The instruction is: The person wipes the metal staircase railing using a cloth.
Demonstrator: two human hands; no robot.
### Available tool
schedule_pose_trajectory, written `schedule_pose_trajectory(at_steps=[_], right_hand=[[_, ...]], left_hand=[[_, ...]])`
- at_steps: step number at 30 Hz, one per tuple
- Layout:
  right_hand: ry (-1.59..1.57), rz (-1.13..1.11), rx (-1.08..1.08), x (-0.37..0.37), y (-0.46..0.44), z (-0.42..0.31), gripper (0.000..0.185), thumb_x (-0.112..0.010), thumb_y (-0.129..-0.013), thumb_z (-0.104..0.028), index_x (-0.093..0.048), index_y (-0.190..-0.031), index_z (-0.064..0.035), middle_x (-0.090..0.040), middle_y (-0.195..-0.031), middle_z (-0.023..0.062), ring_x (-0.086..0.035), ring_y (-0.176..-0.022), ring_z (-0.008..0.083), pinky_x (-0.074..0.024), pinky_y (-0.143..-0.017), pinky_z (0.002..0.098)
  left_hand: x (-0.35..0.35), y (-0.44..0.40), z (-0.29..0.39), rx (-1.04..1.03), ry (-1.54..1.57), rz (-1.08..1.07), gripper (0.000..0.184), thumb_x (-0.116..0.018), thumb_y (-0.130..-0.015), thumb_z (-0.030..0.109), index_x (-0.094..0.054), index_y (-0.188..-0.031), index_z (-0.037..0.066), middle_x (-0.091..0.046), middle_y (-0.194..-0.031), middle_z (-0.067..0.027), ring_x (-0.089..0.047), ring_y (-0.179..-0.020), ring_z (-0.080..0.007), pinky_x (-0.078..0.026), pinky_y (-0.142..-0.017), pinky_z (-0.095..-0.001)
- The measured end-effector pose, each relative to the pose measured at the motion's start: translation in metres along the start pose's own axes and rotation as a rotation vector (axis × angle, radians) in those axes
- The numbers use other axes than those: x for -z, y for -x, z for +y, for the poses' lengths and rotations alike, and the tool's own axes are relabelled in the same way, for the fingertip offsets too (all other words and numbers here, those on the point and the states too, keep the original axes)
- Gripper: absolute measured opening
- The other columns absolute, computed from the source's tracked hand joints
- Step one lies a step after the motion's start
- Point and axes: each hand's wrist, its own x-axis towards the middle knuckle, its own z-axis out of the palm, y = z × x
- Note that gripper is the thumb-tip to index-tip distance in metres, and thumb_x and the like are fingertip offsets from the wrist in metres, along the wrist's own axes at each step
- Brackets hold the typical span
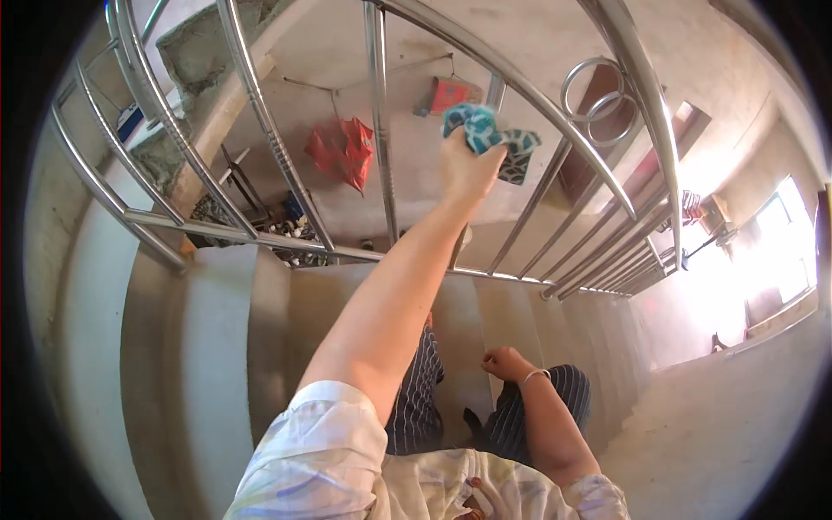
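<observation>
My left hand (471,169) reaches forward, its fingers closed on a teal, white and dark patterned cloth (487,130). The cloth is bunched at an upright bar (496,92) of the metal stair railing, just below its curved rail (520,82). One end of the cloth hangs loose to the right. Low down by my right knee, my right hand (507,362) has its fingers curled in, and I see nothing in it. A pale bangle (536,374) circles that wrist.
Concrete steps (217,303) run beneath me on both sides. Two metal rings (612,119) decorate the railing. Beyond it, a red bag (343,149) hangs on the wall near a red box-like item (452,94). Bright light comes through a window (784,234) at right.
</observation>
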Motion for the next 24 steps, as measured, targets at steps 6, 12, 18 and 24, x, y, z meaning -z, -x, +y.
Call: schedule_pose_trajectory(at_steps=[6, 12, 18, 24], right_hand=[[-0.012, 0.006, 0.041, -0.001, -0.008, 0.002, 0.027, -0.055, -0.070, -0.030, -0.062, -0.084, -0.0083, -0.060, -0.084, 0.0161, -0.056, -0.082, 0.0317, -0.0445, -0.075, 0.0389], [0.025, 0.069, 0.067, -0.005, -0.003, 0.001, 0.025, -0.057, -0.071, -0.025, -0.060, -0.083, -0.0039, -0.061, -0.078, 0.0146, -0.059, -0.074, 0.0272, -0.0460, -0.067, 0.0338], [0.019, 0.018, 0.076, 0.007, 0.001, -0.005, 0.025, -0.057, -0.071, -0.025, -0.060, -0.084, -0.0038, -0.060, -0.078, 0.0154, -0.059, -0.075, 0.0275, -0.0458, -0.069, 0.0342], [-0.050, -0.034, -0.074, 0.006, -0.002, -0.011, 0.025, -0.057, -0.071, -0.024, -0.061, -0.085, -0.0040, -0.061, -0.079, 0.0152, -0.059, -0.077, 0.0276, -0.0462, -0.070, 0.0340]], left_hand=[[0.018, 0.012, -0.054, 0.268, -0.013, -0.266, 0.020, -0.063, -0.055, 0.003, -0.057, -0.075, 0.002, -0.055, -0.059, -0.0023, -0.052, -0.053, -0.0107, -0.041, -0.048, -0.0255], [0.002, -0.002, -0.012, 0.004, 0.357, -0.140, 0.020, -0.063, -0.059, 0.001, -0.056, -0.078, 0.002, -0.057, -0.067, -0.0023, -0.052, -0.058, -0.0094, -0.041, -0.051, -0.0241], [-0.004, -0.016, -0.009, 0.022, 0.434, -0.090, 0.026, -0.065, -0.058, 0.001, -0.056, -0.082, 0.001, -0.058, -0.071, -0.0049, -0.053, -0.061, -0.0108, -0.042, -0.054, -0.0246], [0.010, -0.008, -0.110, 0.259, 0.096, -0.389, 0.031, -0.067, -0.050, -0.002, -0.058, -0.080, 0.000, -0.060, -0.073, -0.0077, -0.057, -0.065, -0.0160, -0.045, -0.058, -0.0281]])
